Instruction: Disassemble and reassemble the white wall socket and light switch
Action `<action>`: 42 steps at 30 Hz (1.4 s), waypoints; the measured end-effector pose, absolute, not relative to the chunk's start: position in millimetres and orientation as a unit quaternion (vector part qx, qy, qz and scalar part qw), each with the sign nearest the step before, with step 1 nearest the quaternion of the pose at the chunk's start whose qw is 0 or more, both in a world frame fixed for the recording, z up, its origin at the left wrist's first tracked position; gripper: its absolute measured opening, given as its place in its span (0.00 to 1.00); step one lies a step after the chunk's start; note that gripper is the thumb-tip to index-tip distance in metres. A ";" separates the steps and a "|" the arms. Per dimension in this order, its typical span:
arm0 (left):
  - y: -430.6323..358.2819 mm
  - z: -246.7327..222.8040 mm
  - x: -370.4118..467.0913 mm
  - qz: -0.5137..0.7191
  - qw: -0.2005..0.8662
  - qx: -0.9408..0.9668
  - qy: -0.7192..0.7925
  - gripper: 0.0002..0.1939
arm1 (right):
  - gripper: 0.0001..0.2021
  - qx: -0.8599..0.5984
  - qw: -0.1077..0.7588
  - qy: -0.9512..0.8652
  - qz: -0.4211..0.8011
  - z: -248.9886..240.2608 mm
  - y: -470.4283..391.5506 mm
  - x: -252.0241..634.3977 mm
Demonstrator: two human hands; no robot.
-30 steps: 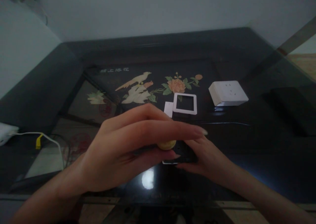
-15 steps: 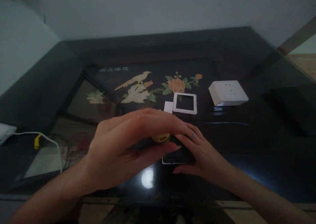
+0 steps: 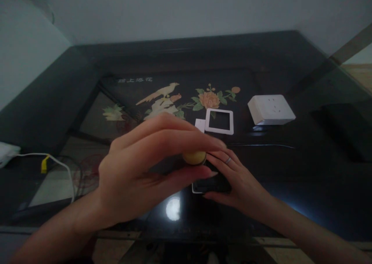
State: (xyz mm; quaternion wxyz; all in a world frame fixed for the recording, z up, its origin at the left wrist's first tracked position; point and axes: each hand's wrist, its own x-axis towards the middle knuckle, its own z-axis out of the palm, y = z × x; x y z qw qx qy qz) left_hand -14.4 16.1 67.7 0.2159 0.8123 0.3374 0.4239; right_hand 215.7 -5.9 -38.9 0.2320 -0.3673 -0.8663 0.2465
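My left hand (image 3: 148,171) is curled round a round yellow-topped object (image 3: 194,157), with the thumb below it and the fingers arched above. What lies beneath that object is hidden. My right hand (image 3: 236,178) grips a dark square piece with a white edge (image 3: 210,183) that lies on the dark glossy table, thumb at its near side. A ring shows on one right finger. Just beyond the hands lie a white square frame (image 3: 207,121) and a small white piece (image 3: 199,125), partly covered by my left fingers.
A white socket box (image 3: 273,109) sits on the table (image 3: 174,58) at the right, near a dark flat object (image 3: 345,128). At the left, a white device (image 3: 8,154) has a white cable with a yellow tag (image 3: 44,165). A wall stands behind.
The fingers of my left hand have shifted slightly over the yellow-topped object, and more of its yellow top shows. My right hand stays around the dark piece.
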 end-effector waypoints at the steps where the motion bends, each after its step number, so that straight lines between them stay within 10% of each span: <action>1: 15.7 70.3 -15.4 0.400 0.229 0.817 0.346 0.17 | 0.41 -0.365 0.233 -0.867 0.245 -38.6 -6.0 215.9; 42: 19.2 74.8 -13.3 0.367 0.307 0.842 0.249 0.15 | 0.40 -0.362 0.229 -0.873 0.231 -38.7 -4.8 215.5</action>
